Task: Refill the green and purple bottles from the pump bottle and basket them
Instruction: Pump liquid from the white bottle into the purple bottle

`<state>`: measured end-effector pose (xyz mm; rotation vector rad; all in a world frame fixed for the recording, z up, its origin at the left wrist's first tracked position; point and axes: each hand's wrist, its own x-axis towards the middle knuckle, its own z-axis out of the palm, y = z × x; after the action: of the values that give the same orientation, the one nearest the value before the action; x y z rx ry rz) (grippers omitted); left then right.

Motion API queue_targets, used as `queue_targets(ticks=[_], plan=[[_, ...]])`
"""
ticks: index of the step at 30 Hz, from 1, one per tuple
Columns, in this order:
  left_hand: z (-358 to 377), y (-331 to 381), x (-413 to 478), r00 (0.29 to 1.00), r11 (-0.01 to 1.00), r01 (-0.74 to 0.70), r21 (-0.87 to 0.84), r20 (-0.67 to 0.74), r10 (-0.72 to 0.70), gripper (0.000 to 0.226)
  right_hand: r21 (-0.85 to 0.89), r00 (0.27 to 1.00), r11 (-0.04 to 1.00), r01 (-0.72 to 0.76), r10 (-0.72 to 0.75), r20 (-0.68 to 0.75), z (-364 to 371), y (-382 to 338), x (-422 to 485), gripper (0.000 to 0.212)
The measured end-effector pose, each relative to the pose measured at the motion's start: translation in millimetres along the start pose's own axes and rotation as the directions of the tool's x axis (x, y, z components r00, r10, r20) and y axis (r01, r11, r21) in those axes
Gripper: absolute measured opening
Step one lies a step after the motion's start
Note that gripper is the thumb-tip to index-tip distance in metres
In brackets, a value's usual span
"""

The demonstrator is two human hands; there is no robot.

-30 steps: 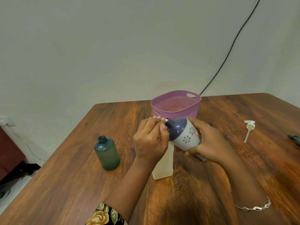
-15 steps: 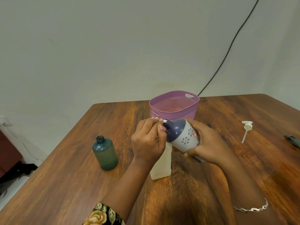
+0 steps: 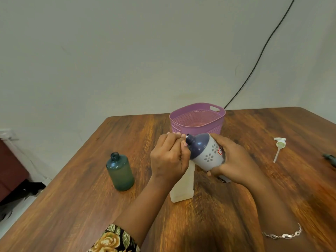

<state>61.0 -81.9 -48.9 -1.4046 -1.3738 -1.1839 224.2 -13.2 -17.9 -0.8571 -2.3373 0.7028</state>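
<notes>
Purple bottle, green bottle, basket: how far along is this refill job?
Done: pump head is off, lying on the table. In hand: right hand holds the purple bottle tilted, left hand at its neck. Remaining: green bottle stands uncapped; neither bottle is in the basket.

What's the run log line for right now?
right hand: holds purple bottle tilted | left hand: pinches white piece at its mouth | green bottle: uncapped, upright | purple basket: no bottles seen
</notes>
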Motion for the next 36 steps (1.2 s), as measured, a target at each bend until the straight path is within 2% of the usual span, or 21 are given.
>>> queue_targets(ticks=[8, 12, 22, 36], plan=[[-2.2, -0.3, 10.4, 0.999, 0.998, -0.036, 0.043, 0.013, 0.035, 0.036, -0.002, 1.0, 1.0, 0.013, -0.013, -0.011, -3.7, -1.5, 2.2, 0.086], [-0.5, -0.6, 6.6, 1.0, 0.999, -0.026, 0.041, -0.006, 0.026, 0.046, -0.011, 1.0, 1.0, 0.006, -0.006, 0.005, -3.1, -1.1, 3.1, 0.085], [-0.7, -1.8, 12.5, 1.0, 0.999, 0.015, 0.039, -0.007, -0.015, 0.05, 0.01, 1.0, 1.0, 0.004, -0.004, 0.0, -1.3, -0.6, 2.7, 0.085], [-1.4, -2.6, 11.1, 1.0, 1.0, 0.021, -0.012, -0.006, -0.021, 0.042, 0.026, 1.0, 1.0, 0.006, -0.006, -0.002, -3.9, -2.2, -1.6, 0.083]])
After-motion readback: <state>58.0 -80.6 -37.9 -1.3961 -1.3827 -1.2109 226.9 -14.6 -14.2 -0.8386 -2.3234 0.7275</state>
